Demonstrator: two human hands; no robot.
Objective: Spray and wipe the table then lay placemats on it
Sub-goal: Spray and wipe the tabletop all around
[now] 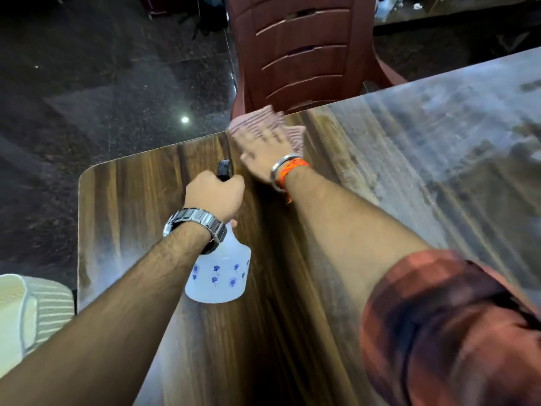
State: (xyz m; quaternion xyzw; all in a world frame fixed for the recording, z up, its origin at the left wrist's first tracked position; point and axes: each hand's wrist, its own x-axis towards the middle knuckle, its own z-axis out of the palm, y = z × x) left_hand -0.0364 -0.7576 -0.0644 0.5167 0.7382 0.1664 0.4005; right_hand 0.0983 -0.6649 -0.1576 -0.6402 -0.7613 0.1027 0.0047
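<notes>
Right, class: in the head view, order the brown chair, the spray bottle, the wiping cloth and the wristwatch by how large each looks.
1. brown chair
2. spray bottle, partly hidden by the left hand
3. wiping cloth, mostly covered by the right hand and blurred
4. wristwatch

Cloth and wristwatch look close; unsure.

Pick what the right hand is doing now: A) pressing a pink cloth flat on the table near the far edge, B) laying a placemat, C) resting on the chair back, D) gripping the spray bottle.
A: the right hand lies flat, fingers spread, on the pink cloth at the table's far edge; the left hand holds the spray bottle.
</notes>
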